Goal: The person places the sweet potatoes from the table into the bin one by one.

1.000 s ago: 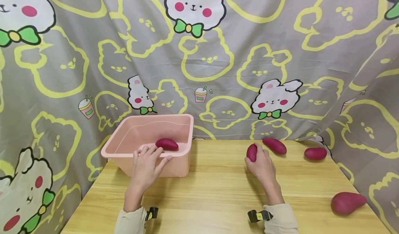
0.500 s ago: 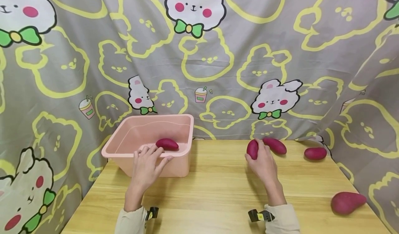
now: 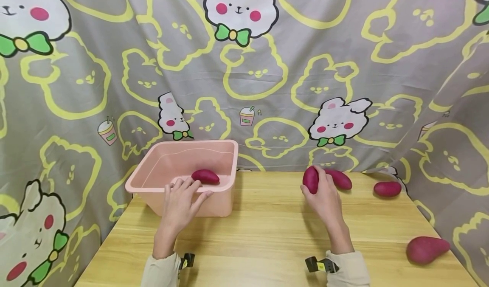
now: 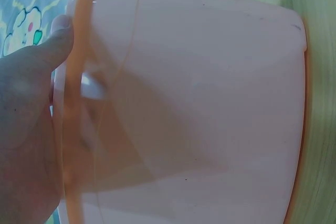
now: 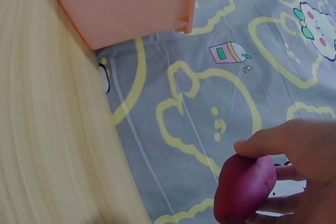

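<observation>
My right hand (image 3: pixel 324 198) holds a purple-red sweet potato (image 3: pixel 310 179) between thumb and fingers, raised over the back of the table. In the right wrist view, the thumb lies over the sweet potato (image 5: pixel 244 187) and the fingers are behind it. My left hand (image 3: pixel 182 204) is on the near rim of a pink plastic bin (image 3: pixel 223 202), fingers over the edge and thumb along the outside. The left wrist view shows the thumb of the left hand (image 4: pixel 31 98) against the rim, with the bin wall (image 4: pixel 210 87) filling most of the picture. Inside the bin lies another sweet potato (image 3: pixel 205 176).
On the wooden table (image 3: pixel 263 232), a sweet potato (image 3: pixel 340 179) lies just behind my right hand. One more sweet potato (image 3: pixel 387 189) is farther right, and a pear-shaped one (image 3: pixel 425 250) lies near the right edge. A patterned grey curtain (image 3: pixel 267 79) encloses the back and sides.
My right hand has lifted slightly up and away with its sweet potato, which now partly overlaps the one behind. The left hand stays on the bin rim.
</observation>
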Demonstrator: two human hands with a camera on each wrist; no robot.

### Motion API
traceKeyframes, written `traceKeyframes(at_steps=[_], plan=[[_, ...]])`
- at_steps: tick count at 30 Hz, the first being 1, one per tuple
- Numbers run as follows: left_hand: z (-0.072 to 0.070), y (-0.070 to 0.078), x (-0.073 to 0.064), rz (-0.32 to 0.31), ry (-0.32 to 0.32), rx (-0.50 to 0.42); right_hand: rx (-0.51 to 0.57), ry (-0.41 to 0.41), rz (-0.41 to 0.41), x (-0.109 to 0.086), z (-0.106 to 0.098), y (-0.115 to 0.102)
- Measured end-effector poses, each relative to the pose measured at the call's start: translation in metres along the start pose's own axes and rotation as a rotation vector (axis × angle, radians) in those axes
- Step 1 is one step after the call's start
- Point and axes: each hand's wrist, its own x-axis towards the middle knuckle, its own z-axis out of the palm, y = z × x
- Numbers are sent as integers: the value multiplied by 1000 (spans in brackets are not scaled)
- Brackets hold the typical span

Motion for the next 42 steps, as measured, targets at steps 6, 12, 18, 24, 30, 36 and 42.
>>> traceKeyframes(at_steps=[6, 12, 18, 24, 30, 36, 42], plan=[[-1, -1, -2, 6, 12, -4, 12, 23, -25, 2, -1, -4], [0, -2, -2, 2, 13, -9, 29, 70, -76, 4, 0, -5], [1, -1, -1, -1, 16, -17, 50, 105, -117, 4, 0, -6], [2, -1, 0, 2, 16, -17, 61, 132, -142, 3, -3, -10], [1, -1, 0, 1, 15, -16, 83, 143, -164, 1, -2, -12], [0, -3, 0, 11, 12, -11, 101, 151, -184, 0, 1, -13], [0, -3, -1, 12, 18, -7, 134, 171, -226, 2, 1, -16]])
